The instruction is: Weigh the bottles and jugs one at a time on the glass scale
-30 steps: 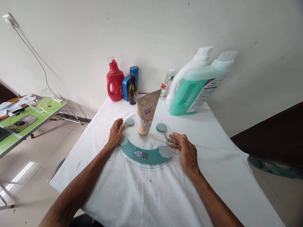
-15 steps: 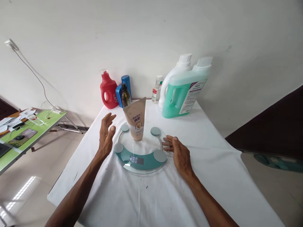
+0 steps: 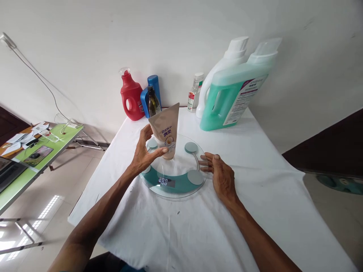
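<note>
A beige squeeze tube (image 3: pixel 167 130) labelled Rejoice stands cap down on a round glass bathroom scale (image 3: pixel 184 192). My left hand (image 3: pixel 146 151) is around the tube's left side, its thumb across the lower front and its fingers partly hidden behind. On the scale, the lit display (image 3: pixel 166 182) appears to read 8.0. At the scale's right edge is my right hand (image 3: pixel 221 173), holding nothing, thumb up and fingers stretched out; the fingertips show through the glass rim.
Along the wall stand a red jug (image 3: pixel 132 98), blue bottles (image 3: pixel 154 85), a dark pump bottle (image 3: pixel 153 104), a small clear bottle (image 3: pixel 195 92), a white jug (image 3: pixel 224 68) and a green-liquid jug (image 3: pixel 227 102). A white cloth (image 3: pixel 272 196) covers the table. At left is a green desk (image 3: pixel 17 185).
My left hand has moved right from beside the scale and closed around the tube. My right hand stays by the scale's right edge. The camera view has shifted.
</note>
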`<state>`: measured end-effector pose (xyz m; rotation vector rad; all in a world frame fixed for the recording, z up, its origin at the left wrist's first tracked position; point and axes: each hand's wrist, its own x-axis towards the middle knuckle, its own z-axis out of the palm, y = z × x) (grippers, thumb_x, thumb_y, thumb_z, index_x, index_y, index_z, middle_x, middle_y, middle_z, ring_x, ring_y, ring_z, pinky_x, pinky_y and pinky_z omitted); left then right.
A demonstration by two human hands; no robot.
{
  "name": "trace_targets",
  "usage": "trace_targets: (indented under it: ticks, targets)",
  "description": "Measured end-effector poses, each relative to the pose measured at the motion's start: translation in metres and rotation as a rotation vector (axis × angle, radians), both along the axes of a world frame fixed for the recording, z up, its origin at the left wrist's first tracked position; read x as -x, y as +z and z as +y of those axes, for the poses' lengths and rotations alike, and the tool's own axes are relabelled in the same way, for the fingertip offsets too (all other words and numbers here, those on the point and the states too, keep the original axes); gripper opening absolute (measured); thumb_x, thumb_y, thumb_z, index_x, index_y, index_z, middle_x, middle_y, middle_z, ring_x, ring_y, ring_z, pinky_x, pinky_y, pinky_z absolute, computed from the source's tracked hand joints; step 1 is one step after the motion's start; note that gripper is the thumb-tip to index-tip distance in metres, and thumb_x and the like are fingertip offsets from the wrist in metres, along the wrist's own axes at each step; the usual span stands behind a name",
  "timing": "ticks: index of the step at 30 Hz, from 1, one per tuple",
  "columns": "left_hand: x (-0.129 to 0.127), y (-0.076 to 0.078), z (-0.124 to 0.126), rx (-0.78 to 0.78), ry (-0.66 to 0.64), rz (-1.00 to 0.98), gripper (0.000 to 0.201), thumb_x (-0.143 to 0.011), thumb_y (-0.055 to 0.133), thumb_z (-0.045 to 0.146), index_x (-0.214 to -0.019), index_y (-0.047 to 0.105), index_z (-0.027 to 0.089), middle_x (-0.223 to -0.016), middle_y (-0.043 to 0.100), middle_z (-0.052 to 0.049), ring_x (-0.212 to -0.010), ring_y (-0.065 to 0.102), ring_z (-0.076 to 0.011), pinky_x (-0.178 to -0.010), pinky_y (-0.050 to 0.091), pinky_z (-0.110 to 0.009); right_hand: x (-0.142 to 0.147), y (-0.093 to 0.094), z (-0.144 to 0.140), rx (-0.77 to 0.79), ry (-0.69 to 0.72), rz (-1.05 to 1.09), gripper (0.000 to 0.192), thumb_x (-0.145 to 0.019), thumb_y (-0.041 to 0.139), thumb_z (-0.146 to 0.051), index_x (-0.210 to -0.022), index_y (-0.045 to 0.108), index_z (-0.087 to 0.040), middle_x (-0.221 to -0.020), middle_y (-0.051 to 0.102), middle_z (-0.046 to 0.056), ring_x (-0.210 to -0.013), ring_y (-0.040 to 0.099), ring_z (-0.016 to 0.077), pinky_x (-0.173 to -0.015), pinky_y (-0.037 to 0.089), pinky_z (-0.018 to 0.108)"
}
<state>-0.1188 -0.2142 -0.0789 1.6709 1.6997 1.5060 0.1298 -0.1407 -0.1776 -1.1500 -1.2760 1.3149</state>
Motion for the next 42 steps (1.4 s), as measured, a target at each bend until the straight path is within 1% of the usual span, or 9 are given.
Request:
trace_targets:
  ticks: [6, 11, 16, 20, 24, 27, 31, 37, 42]
  targets:
    - [-0.004, -0.011, 0.014, 0.143, 0.031, -0.030, 0.061, -0.078, 0.090, 0.054, -0.124, 0.068, 0.020, -0.128, 0.077, -0.013, -0.123, 0.072, -0.0356, -0.105, 0.059, -0.053, -0.002, 0.003, -0.002, 0.009, 0.002, -0.021, 0.086, -0.095, 0.045, -0.091, -0.127, 0.074, -0.016, -0.127, 0.078, 0.019, -0.107, 0.077, 0.0350, -0.084, 0.065, 0.048]
    - [-0.007, -0.021, 0.020, 0.250, -0.003, -0.078, 0.050, -0.071, 0.095, 0.047, -0.107, 0.075, 0.017, -0.112, 0.083, -0.012, -0.104, 0.078, -0.0341, -0.092, 0.066, -0.050, -0.002, 0.005, -0.002, 0.012, 0.009, -0.013, 0.085, -0.095, 0.045, -0.090, -0.127, 0.074, -0.017, -0.127, 0.078, 0.020, -0.106, 0.077, 0.0354, -0.079, 0.065, 0.046]
    - [-0.010, -0.027, 0.024, 0.259, -0.006, -0.062, 0.039, -0.072, 0.094, 0.046, -0.093, 0.078, 0.018, -0.095, 0.084, -0.010, -0.089, 0.081, -0.0324, -0.078, 0.070, -0.047, -0.002, 0.002, 0.000, 0.010, 0.002, 0.001, 0.081, -0.097, 0.045, -0.088, -0.124, 0.075, -0.018, -0.125, 0.079, 0.019, -0.105, 0.078, 0.0345, -0.078, 0.065, 0.045]
    - [-0.011, -0.026, 0.024, 0.221, 0.061, -0.015, 0.031, -0.070, 0.093, 0.039, -0.090, 0.079, 0.018, -0.094, 0.085, -0.010, -0.087, 0.082, -0.0346, -0.075, 0.070, -0.048, -0.003, 0.001, 0.002, -0.023, 0.003, 0.011, 0.082, -0.094, 0.046, -0.090, -0.120, 0.076, -0.018, -0.119, 0.081, 0.018, -0.097, 0.079, 0.0334, -0.074, 0.066, 0.044]
    - [-0.009, -0.013, 0.036, 0.205, 0.080, -0.071, 0.028, -0.073, 0.091, 0.039, -0.090, 0.081, 0.019, -0.092, 0.085, -0.010, -0.086, 0.082, -0.0364, -0.078, 0.070, -0.053, -0.005, 0.005, 0.004, -0.034, 0.017, 0.020, 0.078, -0.097, 0.045, -0.088, -0.118, 0.076, -0.019, -0.118, 0.081, 0.018, -0.098, 0.080, 0.0335, -0.073, 0.067, 0.044]
    - [-0.006, 0.004, 0.066, 0.137, 0.060, -0.074, 0.032, -0.074, 0.091, 0.042, -0.092, 0.082, 0.018, -0.095, 0.085, -0.011, -0.090, 0.082, -0.0362, -0.080, 0.070, -0.052, -0.006, 0.006, 0.004, -0.044, 0.009, 0.031, 0.074, -0.097, 0.046, -0.086, -0.114, 0.077, -0.021, -0.118, 0.082, 0.017, -0.097, 0.080, 0.0339, -0.072, 0.067, 0.044]
    - [-0.005, 0.012, 0.140, 0.066, 0.062, -0.057, 0.034, -0.071, 0.093, 0.038, -0.095, 0.081, 0.017, -0.099, 0.085, -0.011, -0.096, 0.081, -0.0352, -0.085, 0.069, -0.050, -0.008, 0.007, 0.002, -0.031, 0.001, 0.026, 0.075, -0.096, 0.046, -0.087, -0.113, 0.078, -0.022, -0.121, 0.081, 0.017, -0.097, 0.080, 0.0343, -0.072, 0.068, 0.045]
    - [-0.019, -0.018, 0.252, 0.101, 0.120, -0.110, 0.034, -0.068, 0.094, 0.022, -0.098, 0.081, 0.014, -0.105, 0.085, -0.012, -0.101, 0.080, -0.0325, -0.092, 0.065, -0.046, -0.009, 0.006, 0.001, 0.047, -0.009, 0.006, 0.087, -0.093, 0.044, -0.092, -0.124, 0.077, -0.018, -0.127, 0.080, 0.018, -0.099, 0.079, 0.0332, -0.077, 0.068, 0.043]
    - [-0.031, -0.044, 0.293, 0.163, 0.107, -0.050, 0.036, -0.072, 0.092, 0.019, -0.105, 0.079, 0.014, -0.112, 0.084, -0.013, -0.105, 0.079, -0.0319, -0.092, 0.062, -0.044, -0.010, 0.001, -0.001, 0.092, -0.027, -0.018, 0.083, -0.096, 0.044, -0.088, -0.129, 0.077, -0.019, -0.129, 0.080, 0.015, -0.097, 0.078, 0.0315, -0.081, 0.065, 0.042]
